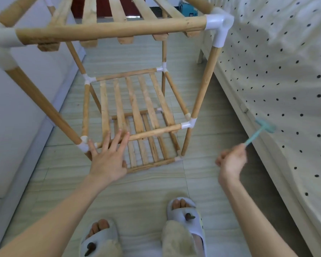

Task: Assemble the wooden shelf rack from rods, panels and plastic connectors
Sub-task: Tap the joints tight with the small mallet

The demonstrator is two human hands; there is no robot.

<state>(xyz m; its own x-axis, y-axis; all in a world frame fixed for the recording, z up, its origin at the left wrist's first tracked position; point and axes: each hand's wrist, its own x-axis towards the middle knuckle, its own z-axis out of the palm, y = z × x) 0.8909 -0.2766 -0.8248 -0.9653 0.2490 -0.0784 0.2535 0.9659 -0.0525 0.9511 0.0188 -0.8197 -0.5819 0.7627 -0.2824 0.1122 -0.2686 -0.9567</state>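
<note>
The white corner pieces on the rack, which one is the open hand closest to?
The white connector at the middle shelf's near-left corner. The left hand is spread right beside it, thumb at its edge. The other connectors sit farther off, like the top right one.

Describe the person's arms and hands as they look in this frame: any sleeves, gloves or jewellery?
Both forearms are bare, with no sleeves in view. The left hand and right hand wear no gloves, and no rings, watch or bracelets show on fingers or wrists. Nails look short and unpainted, though motion blur softens the right hand.

Rack (137, 101) fills centre; bed (278, 86) crowds right; bare floor (145, 184) open in front.
</note>
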